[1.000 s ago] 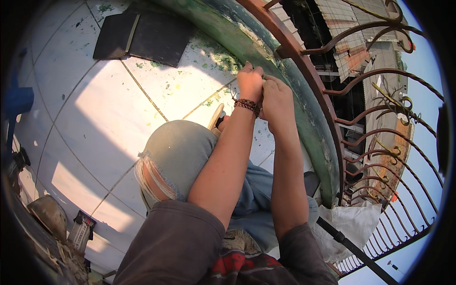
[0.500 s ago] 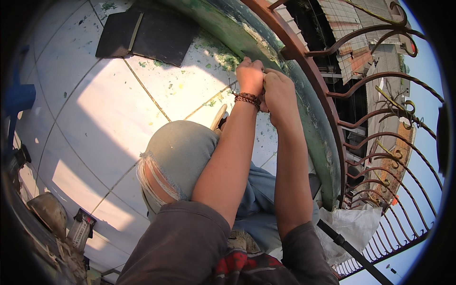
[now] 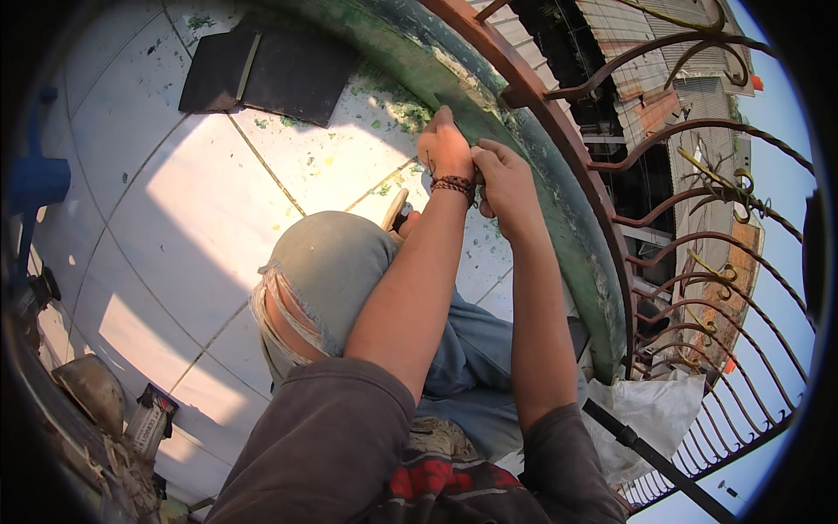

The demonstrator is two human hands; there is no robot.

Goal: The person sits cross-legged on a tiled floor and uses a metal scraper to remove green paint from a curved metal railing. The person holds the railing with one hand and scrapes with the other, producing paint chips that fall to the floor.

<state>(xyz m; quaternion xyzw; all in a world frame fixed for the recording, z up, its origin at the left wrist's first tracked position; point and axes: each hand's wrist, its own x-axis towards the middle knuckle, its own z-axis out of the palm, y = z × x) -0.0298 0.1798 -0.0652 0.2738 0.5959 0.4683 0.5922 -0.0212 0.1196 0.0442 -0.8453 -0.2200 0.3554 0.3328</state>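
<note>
My left hand point(image 3: 447, 147) is closed beside the low green wall point(image 3: 476, 109), whose paint is peeling. A braided brown bracelet point(image 3: 453, 184) circles that wrist. Right next to it, my right hand point(image 3: 504, 182) is bent into a pinch, its fingertips close to the base of the left hand. Whatever either hand grips is hidden by the fingers or too small to name. Green paint flakes point(image 3: 410, 112) lie scattered on the white tiles point(image 3: 188, 249) at the foot of the wall.
A rusty brown railing point(image 3: 572, 131) with curled bars tops the wall on the right. Dark flat boards point(image 3: 288, 74) lie at the far left. A blue object point(image 3: 39, 182) stands at the left edge; a white sack point(image 3: 650, 419) sits at the lower right. My bent knee point(image 3: 327, 262) is below the hands.
My two hands have drawn slightly apart, and the left one has turned, showing more of its back. The right has come down a little. The whole view has shifted slightly.
</note>
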